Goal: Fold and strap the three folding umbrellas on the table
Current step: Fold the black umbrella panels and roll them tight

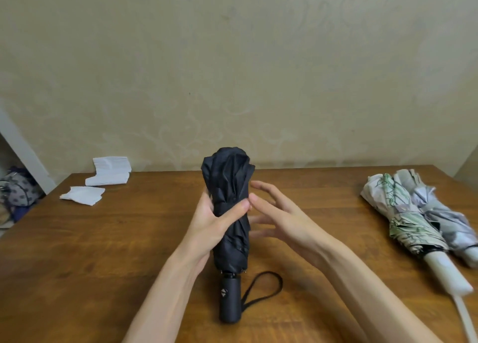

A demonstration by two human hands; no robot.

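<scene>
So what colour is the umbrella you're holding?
Black all over, the umbrella and its handle; the head view shows it.

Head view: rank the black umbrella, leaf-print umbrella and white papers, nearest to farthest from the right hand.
1. black umbrella, just left of the right hand.
2. leaf-print umbrella, on the right.
3. white papers, far left, at the back.

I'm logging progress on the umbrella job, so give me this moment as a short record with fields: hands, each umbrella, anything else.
left hand: grips the black umbrella around its bunched canopy
right hand: open, fingers spread, beside the canopy, blurred
black umbrella: collapsed, fabric loose, handle toward the camera, wrist loop lying on the table
other umbrellas: leaf-patterned umbrella and grey umbrella, collapsed, side by side at the table's right
also: white papers at far left
</scene>
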